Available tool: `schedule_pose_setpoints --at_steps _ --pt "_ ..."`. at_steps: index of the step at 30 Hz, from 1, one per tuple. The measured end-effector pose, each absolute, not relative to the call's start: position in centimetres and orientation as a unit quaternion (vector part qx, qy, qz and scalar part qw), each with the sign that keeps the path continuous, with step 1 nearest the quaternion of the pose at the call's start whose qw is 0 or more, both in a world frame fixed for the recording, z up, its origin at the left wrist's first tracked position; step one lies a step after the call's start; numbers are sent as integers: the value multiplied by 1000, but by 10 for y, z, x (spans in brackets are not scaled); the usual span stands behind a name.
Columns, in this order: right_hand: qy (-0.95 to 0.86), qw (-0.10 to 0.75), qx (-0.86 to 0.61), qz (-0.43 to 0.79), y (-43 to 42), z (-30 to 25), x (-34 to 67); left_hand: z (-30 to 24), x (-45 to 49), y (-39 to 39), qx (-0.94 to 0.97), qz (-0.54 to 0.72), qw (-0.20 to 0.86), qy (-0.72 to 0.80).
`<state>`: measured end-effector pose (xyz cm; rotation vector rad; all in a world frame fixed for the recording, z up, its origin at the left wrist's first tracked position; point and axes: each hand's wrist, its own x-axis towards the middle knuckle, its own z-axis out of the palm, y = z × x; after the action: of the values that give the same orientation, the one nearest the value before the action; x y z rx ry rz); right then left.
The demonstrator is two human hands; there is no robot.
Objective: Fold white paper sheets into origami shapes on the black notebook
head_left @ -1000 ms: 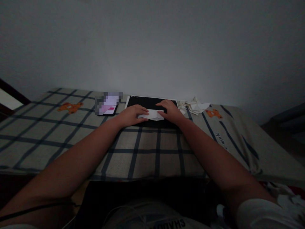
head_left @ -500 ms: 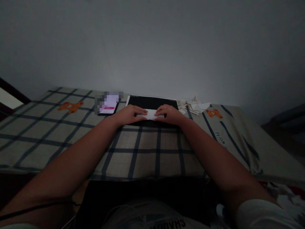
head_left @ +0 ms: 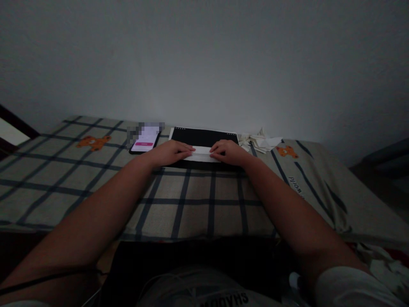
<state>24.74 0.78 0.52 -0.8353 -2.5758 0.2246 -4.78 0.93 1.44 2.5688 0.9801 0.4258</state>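
The checked cloth point(head_left: 198, 200) carries an upside-down "world" toward its right edge. Your arms point(head_left: 96, 217) reach forward, converging; your shirt point(head_left: 179, 290) shows inverted capitals, apparently "SHADOW". Near the cloth's far edge lies a black pad point(head_left: 204, 137), with a phone point(head_left: 145, 138) left of it, its writing illegible. Your left hand point(head_left: 168, 153) and right hand point(head_left: 231, 152) face each other, fingers and thumbs pinching opposite ends of the white paper point(head_left: 201, 151) along the pad's near edge.
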Motion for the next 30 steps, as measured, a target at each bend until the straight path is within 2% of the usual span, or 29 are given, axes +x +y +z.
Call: schedule_pose_setpoints --at_steps 7,15,20,30 --pt "-898 232 -349 132 7 5 243 9 -35 7 874 204 80 434" --pt "-853 253 -437 133 4 5 232 10 -24 -2 857 251 -64 446" --pt "-868 276 -399 106 5 1 229 6 -11 -11 873 207 -45 440" --pt "-853 279 -407 171 -3 0 221 5 -6 -16 872 172 -15 459"
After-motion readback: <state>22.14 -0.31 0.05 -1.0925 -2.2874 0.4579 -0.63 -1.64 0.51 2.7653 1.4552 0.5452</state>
